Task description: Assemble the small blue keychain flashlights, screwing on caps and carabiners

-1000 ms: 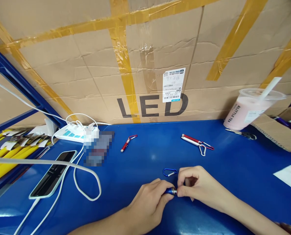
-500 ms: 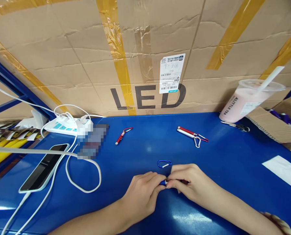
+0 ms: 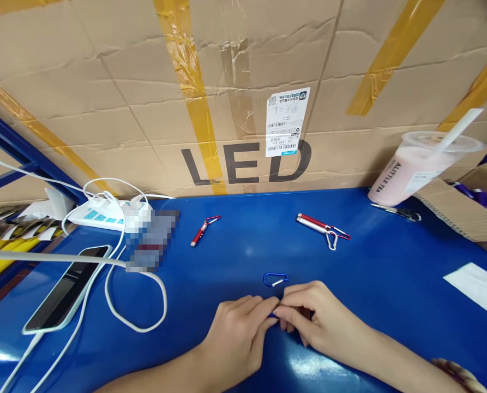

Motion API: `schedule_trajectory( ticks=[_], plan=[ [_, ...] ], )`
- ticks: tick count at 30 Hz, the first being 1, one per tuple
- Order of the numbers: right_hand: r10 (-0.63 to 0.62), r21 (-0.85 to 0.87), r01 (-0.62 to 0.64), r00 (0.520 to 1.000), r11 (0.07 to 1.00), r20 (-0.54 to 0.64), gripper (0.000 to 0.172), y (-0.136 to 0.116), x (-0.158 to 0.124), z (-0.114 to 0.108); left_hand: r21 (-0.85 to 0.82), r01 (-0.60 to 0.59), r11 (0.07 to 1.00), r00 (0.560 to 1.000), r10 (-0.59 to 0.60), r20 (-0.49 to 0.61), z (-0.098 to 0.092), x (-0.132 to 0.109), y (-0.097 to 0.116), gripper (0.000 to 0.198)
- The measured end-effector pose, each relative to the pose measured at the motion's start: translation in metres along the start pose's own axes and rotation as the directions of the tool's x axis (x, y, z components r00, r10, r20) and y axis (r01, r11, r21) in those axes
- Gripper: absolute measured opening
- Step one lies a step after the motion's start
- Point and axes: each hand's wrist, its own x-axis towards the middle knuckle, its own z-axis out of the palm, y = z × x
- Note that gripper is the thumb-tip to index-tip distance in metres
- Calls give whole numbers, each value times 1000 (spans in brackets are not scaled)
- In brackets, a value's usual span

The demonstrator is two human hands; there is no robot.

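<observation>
My left hand (image 3: 237, 335) and my right hand (image 3: 312, 322) meet fingertip to fingertip low in the middle of the blue table (image 3: 390, 284). Both are pinched on a small blue keychain flashlight (image 3: 273, 315), which is almost wholly hidden between the fingers. A blue carabiner clip (image 3: 275, 279) lies on the table just beyond my fingers. Farther back lie a red keychain flashlight (image 3: 203, 230) and a pair of red and silver keychain flashlights (image 3: 323, 229) with their clips.
A phone (image 3: 65, 288) on a white cable (image 3: 137, 305) and a white power strip (image 3: 104, 214) sit at the left. A pink drink cup (image 3: 415, 169) leans at the back right beside an open carton (image 3: 460, 210). A big LED-marked cardboard box (image 3: 243, 98) walls the back. White paper (image 3: 476, 286) lies right.
My hands have closed tighter together, so the blue flashlight that showed between them is now nearly covered. The view has tilted slightly; the clip and the other flashlights stay put.
</observation>
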Motion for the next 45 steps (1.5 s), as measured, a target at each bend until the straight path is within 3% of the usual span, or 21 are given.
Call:
schedule_trajectory(
  ticks=[10,16,24,30,33,35,38,40,45],
  plan=[
    [-11,-28,11,1000,1000,-20,44,2,0,0,-44,42,998,999,-42,2,-3,5,0,23],
    [-29,-57,27,999,998,-26,42,3,0,1,15,43,999,999,-43,8,-4,9,1,31],
    [-11,7,11,1000,1000,-24,40,4,0,0,-187,120,975,993,-118,22,-5,5,-2,18],
    [1,29,0,999,1000,-40,42,6,-1,1,-302,250,920,967,-223,121,-6,5,-1,18],
    [-14,-46,10,995,999,-102,41,7,-2,-1,-335,320,886,947,-287,143,-6,4,-2,17],
    [-45,-131,18,977,991,-207,37,9,-3,-4,-348,376,859,926,-341,160,-7,4,-2,17],
    [-126,-269,34,934,962,-334,18,13,-3,-10,-369,431,824,902,-396,171,-8,5,-4,18],
    [-202,-376,69,923,924,-328,10,16,-1,-14,-388,449,804,893,-417,170,-9,6,-4,22],
    [-331,-588,147,918,796,-219,15,26,1,-14,-479,468,743,879,-446,168,-13,11,-1,29]
  ],
)
